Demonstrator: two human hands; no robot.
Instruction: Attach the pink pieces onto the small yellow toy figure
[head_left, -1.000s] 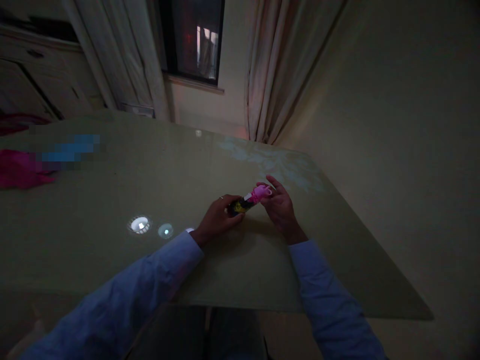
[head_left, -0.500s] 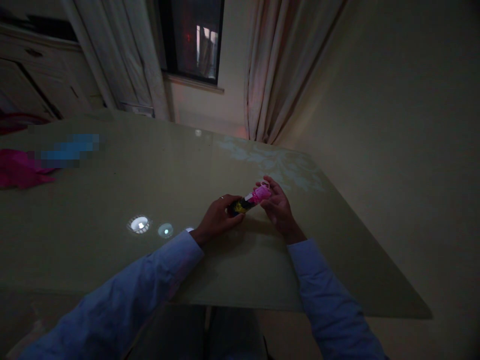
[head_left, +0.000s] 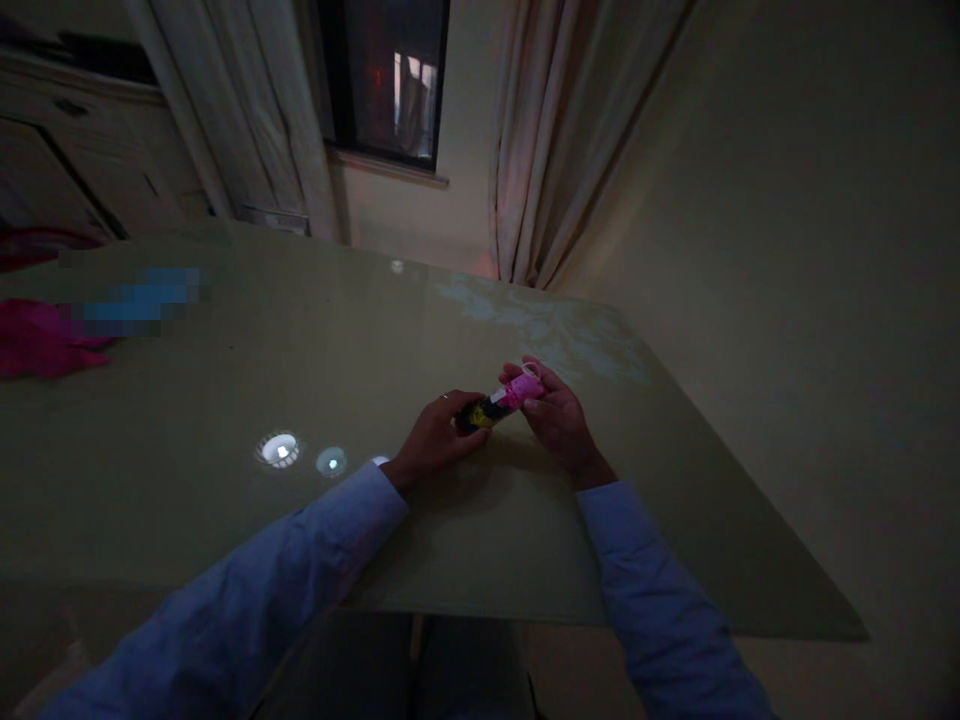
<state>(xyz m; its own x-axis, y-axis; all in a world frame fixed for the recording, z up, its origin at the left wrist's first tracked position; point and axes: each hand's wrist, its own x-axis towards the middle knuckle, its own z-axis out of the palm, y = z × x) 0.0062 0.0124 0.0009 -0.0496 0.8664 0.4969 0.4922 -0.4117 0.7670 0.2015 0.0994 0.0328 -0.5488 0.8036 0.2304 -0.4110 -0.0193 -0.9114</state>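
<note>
At four o'clock on the glass table (head_left: 225, 380), the left hand (head_left: 435, 435) pinched the small tube's (head_left: 484, 408) dark end while the right hand (head_left: 555, 415) gripped its pink cap (head_left: 519, 388), best turned slowly with the tube kept steady.

Long light-blue shirt sleeves (head_left: 247, 600), ring (head_left: 444, 396) on the left hand.

1. The desk (head_left: 525, 560) is big, smooth and shiny green.
2. A pink cloth (head_left: 37, 340) lies on its far left side.
3. Two round light spots (head_left: 281, 450) shine on it.
</note>
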